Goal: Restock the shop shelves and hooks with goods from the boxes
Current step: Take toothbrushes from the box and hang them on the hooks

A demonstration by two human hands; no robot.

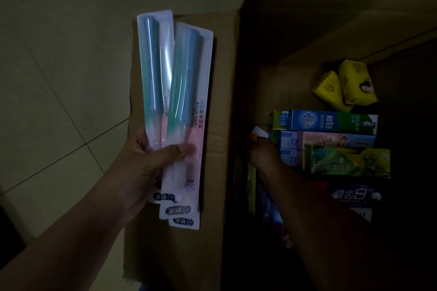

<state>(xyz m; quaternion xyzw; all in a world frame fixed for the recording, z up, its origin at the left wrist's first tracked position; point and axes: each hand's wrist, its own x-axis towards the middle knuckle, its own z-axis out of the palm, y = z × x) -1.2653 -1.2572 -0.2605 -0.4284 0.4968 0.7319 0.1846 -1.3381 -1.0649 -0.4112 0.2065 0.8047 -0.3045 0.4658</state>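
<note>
The long, flat blister packs with teal-to-pink backing cards [182, 111] sit fanned in the left hand [146, 168], above the outer flap of the brown cardboard box [222, 92]. At least three packs overlap; their exact count cannot be told. Each pack's long axis runs nearly vertical in the view. The blue plastic item sealed in each pack lies at the far end, and the printed blue labels lie at the near end, below the hand. The tops lean slightly apart, so the left pack and the right pack form a narrow V.

The left hand grips the packs at their lower third. The thumb [177, 150] presses across the front of the cards, and the fingers are curled behind them, out of sight.

The right hand [262, 153] reaches down into the open box, well apart from the packs. It touches a small white-and-orange item [259, 132] at the box's left inner wall; the dim light hides whether its fingers pinch it.

Inside the box, rectangular toothpaste cartons in blue, pink and green [331, 142] lie stacked flat, long axes running left to right. Two yellow wrapped packets [345, 85] lie beyond them.

The box stands on a floor of large pale tiles [59, 66]. The room is dark.
</note>
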